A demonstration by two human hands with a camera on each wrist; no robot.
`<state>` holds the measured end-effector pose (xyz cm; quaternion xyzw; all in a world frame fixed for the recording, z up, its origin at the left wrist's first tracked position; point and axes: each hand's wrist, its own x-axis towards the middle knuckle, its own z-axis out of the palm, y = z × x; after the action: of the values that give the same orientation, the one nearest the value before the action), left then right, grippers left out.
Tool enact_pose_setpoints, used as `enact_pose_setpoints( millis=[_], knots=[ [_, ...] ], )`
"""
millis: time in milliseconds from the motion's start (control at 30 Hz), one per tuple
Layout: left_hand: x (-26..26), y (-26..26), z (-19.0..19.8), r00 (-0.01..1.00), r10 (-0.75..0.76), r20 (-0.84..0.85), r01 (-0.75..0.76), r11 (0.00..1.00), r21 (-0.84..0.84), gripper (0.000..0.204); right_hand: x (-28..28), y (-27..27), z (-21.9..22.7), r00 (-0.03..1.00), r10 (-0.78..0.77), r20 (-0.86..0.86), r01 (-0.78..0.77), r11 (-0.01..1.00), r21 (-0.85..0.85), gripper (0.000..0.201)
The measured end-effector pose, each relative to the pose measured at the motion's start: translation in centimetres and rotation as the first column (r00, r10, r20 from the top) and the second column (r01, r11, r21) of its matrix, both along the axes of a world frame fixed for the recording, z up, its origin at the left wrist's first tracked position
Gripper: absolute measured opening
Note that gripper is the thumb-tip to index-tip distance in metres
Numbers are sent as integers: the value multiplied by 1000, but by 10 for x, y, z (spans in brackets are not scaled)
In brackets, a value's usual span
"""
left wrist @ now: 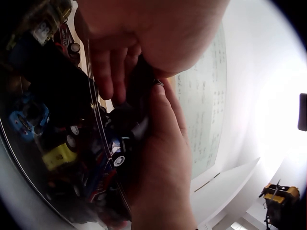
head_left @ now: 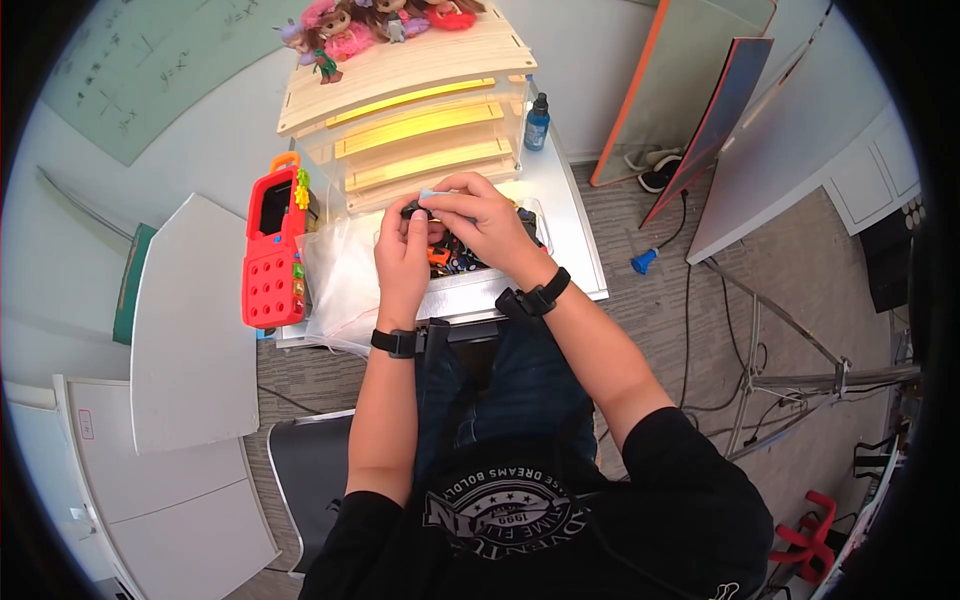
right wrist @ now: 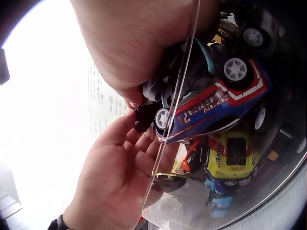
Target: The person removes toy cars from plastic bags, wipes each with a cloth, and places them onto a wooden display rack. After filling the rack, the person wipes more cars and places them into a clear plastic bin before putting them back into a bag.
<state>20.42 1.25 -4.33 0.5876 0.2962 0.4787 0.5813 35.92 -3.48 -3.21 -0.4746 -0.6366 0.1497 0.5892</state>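
Both hands meet above a clear bin (right wrist: 178, 91) of toy cars. The left hand (head_left: 403, 265) is palm-up, its thumb and fingers around a small black piece (head_left: 411, 209), also visible as a dark piece (right wrist: 144, 116) in the right wrist view. The right hand (head_left: 490, 222) pinches a small light-blue piece (head_left: 430, 196) against it; exact shapes are hidden by the fingers. Beneath lie a blue-and-red car (right wrist: 216, 109), a yellow toy car (right wrist: 233, 155) and, in the left wrist view, a light-blue car (left wrist: 29, 117).
A wooden-topped drawer unit (head_left: 415, 75) with dolls stands behind the hands, a blue bottle (head_left: 537, 124) to its right. At the table's left are a red toy case (head_left: 272, 245) and a clear plastic bag (head_left: 340, 275). Cables and a metal stand (head_left: 800, 380) are on the floor.
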Motion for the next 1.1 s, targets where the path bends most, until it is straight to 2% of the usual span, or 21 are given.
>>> enact_pose_setpoints(
  millis=[100, 167, 367, 500, 567, 767, 900, 967, 1100],
  knots=[
    [-1, 1, -3, 1000, -19, -15, 19, 1000, 11, 29, 0, -1, 0, 1000, -11, 15, 10, 1000, 16, 25],
    [-1, 1, -6, 998, 3, 70, -5, 1000, 19, 27, 1, -1, 3, 995, -72, 65, 70, 997, 31, 26],
    [0, 3, -10, 995, 48, 93, -49, 999, 17, 26, -1, -1, 1, 997, -39, 64, 37, 999, 32, 29],
    [-2, 4, -11, 1000, 7, 11, -8, 999, 49, 26, 1, 0, 0, 995, -21, 99, 16, 998, 54, 30],
    [0, 2, -10, 996, 33, 78, -35, 999, 26, 26, 0, 1, 0, 998, -32, 54, 31, 999, 27, 29],
    [2, 0, -5, 990, 53, 128, -57, 998, 23, 33, -1, -2, 4, 998, -46, 38, 45, 999, 10, 29],
    [2, -4, 2, 996, 62, 68, -64, 997, 40, 38, -1, -3, 5, 1000, 15, 21, -15, 1000, -9, 31],
    [3, -4, 1, 984, 73, 161, -77, 997, 22, 41, -1, -4, 7, 999, 9, 43, -9, 1000, -12, 30],
    [1, -2, -2, 986, 50, 158, -58, 997, 44, 45, -2, -7, 10, 999, -27, -22, 26, 999, -44, 28]
  ],
)
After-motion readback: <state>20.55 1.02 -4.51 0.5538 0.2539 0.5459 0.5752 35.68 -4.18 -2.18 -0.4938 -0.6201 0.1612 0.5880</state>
